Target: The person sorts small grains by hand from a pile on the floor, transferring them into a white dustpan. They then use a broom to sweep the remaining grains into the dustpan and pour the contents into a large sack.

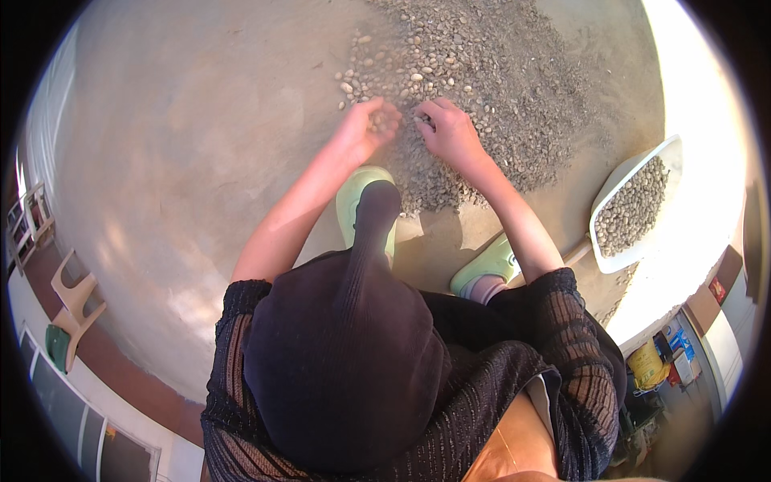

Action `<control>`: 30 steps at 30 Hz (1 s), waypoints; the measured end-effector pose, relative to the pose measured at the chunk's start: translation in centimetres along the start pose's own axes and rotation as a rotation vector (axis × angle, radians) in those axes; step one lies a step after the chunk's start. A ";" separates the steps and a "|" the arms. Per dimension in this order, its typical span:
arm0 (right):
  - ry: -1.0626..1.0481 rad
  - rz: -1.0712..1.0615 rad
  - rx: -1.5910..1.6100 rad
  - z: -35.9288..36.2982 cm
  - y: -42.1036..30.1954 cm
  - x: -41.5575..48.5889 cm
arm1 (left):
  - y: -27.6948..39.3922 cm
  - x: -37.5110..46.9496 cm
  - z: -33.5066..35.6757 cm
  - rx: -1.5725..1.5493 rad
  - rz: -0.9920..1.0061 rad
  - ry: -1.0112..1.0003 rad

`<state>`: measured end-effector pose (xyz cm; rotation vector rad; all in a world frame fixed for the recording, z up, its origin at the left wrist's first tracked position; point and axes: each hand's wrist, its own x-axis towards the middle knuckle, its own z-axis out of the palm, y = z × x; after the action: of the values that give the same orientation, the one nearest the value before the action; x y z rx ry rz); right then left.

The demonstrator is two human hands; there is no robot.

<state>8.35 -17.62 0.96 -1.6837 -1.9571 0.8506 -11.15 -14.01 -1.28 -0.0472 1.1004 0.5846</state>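
A pile of stone-like pieces (512,90), mostly small grey chips, lies on the concrete floor (181,120) before me. Larger, paler rounded pieces (415,77) are gathered at its left edge. My left hand (372,125) is at that edge, palm turned up and fingers curled around several small rounded pieces; it looks blurred. Just to its right, my right hand (447,128) is over the chips with bent fingers, and a few pieces show between thumb and fingers. The two hands do not touch.
A white scoop-like container (602,208) of rounded pieces rests at the right, with a handle towards my foot. My feet wear light green clogs (482,265). A beige plastic chair (75,301) is at far left; a yellow bag (649,366) lies at lower right.
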 end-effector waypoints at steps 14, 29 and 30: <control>-0.046 0.060 0.078 -3.9 -1.7 0.9 | -0.8 -1.3 1.9 -0.013 -0.056 -0.009; -0.185 -0.035 -0.071 -3.3 2.0 -2.7 | 0.8 -1.1 0.6 0.023 0.030 0.033; -0.160 -0.078 -0.108 -2.9 1.8 -2.6 | 0.7 -0.9 0.8 0.042 0.026 0.031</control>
<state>12.08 -19.50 2.02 -1.6302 -2.1963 0.8894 -11.12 -13.60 0.01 -0.0058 1.1445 0.5857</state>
